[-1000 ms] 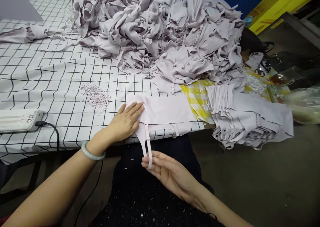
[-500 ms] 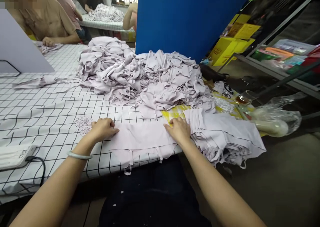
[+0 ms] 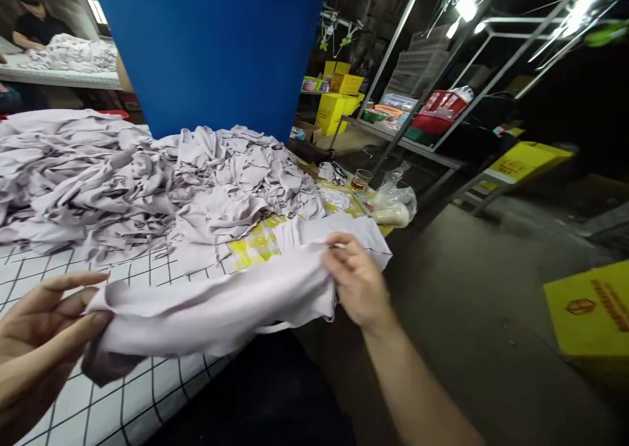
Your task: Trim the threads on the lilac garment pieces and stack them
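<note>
A pale lilac garment (image 3: pixel 216 308) hangs stretched between my two hands above the front edge of the checked table (image 3: pixel 122 400). My left hand (image 3: pixel 39 334) pinches its left end between thumb and fingers. My right hand (image 3: pixel 356 279) grips its right end, fingers curled into the cloth. Just behind my right hand lies a stack of folded lilac garments (image 3: pixel 344 230) on a yellow checked cloth (image 3: pixel 253 246).
A big heap of loose lilac garments (image 3: pixel 147 177) fills the table behind. A blue panel (image 3: pixel 211 46) stands beyond it. A glass (image 3: pixel 361 179) and a plastic bag (image 3: pixel 393 204) sit at the table's far right. Metal shelving (image 3: pixel 432 125) and yellow boxes (image 3: pixel 590 315) stand on the right.
The garment lay flat on the table under both hands; now both hands have lifted it off the table and hold it by its ends. The view has swung right and up.
</note>
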The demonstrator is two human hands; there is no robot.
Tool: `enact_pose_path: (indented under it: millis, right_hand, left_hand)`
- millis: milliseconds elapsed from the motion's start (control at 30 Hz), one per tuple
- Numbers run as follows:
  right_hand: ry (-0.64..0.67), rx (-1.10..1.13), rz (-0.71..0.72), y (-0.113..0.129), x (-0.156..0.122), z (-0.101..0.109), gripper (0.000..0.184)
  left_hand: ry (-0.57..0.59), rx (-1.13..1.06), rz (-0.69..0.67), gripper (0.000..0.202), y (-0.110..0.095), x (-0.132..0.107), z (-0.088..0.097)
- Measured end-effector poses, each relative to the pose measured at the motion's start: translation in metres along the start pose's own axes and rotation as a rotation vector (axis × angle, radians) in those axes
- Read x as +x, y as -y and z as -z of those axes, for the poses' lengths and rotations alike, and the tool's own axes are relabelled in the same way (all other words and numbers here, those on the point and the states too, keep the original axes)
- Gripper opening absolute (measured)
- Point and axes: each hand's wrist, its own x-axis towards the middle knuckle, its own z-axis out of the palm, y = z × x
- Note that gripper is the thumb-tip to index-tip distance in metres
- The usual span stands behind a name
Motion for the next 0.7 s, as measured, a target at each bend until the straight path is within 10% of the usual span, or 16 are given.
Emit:
enact_pose_path:
  millis: [167,400,700]
  right_hand:
    - [-0.305,-0.129,0.235,0.044,0.013,0.117,0.037]
    - [-0.396,-0.386,0.104,-0.022,0.118,0.214,0.050]
    - [-0.360,-0.633,-0.020,-0.100,0.156,0.244,0.047]
  left_hand:
    - [0.332,-0.291,0.039,0.056,-0.055,0.020,-0.126]
    - [0.395,-0.121,0.005,0.044,-0.034,0.119,-0.272]
    - [0.251,0.621,-0.197,0.069,-0.013,0.153,-0.301]
